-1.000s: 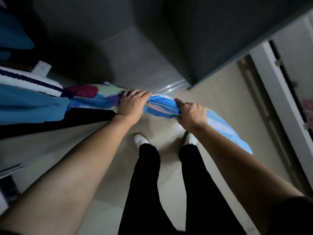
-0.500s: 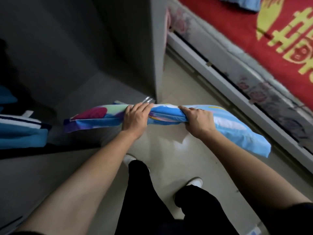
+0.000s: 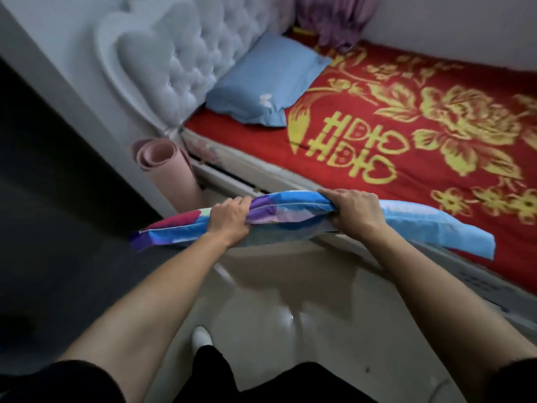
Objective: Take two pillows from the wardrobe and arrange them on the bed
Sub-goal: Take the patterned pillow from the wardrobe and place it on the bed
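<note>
Left hand [image 3: 231, 218] and right hand [image 3: 353, 209] are both gripping the multicoloured pillow [image 3: 290, 216] by its top edge, holding it level in the air just beside the bed [image 3: 436, 135], where a blue pillow [image 3: 264, 88] is leaning against the tufted headboard [image 3: 180, 53].

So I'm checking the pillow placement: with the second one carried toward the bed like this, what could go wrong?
The multicoloured pillow is pinched along one edge by the left hand and right hand, so it may sag or slip. Its drooping end could drag and rumple the red blanket. Setting it down carelessly might shove the blue pillow askew.
</note>
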`<state>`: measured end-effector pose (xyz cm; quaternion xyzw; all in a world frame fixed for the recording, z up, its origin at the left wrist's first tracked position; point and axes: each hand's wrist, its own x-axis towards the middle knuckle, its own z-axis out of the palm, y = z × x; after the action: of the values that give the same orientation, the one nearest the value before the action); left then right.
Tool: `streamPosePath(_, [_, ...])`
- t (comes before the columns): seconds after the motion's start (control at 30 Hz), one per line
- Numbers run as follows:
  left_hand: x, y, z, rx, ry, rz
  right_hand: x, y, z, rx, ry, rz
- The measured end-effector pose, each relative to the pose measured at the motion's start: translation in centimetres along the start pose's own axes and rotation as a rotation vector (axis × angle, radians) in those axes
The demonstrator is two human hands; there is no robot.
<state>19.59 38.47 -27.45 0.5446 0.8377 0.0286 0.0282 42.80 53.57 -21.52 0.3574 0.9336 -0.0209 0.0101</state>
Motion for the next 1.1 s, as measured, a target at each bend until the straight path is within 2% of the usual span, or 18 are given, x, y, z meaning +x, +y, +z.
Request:
streamPosePath(0.23, [8.5,1.8,-8.3,-0.014,0.319,0.158,5.1,4.3,-5.3,0.027,0.162,0.091])
streamPosePath(0.43, [17.1,-1.5,-12.8,-0.045,0.467,0.103,13.7,2.5,-8.7,0.013,0.137,0.157])
streamPosePath(0.6, [23.5,-5.3,-15.6,-0.083,0.584,0.131,21.7,-0.5,-10.8,-0.035,0.129,0.180])
streamPosePath(0.8, [31.0,-9.8,-17.6,-0.096,0.641,0.159,31.0,-3.4,-12.2,-0.011,0.189,0.211])
streamPosePath(1.1, [44.4,-13.2,-15.8,-0.079,0.614,0.124,45.9,0.4,-11.6,-0.096,0.159,0.104])
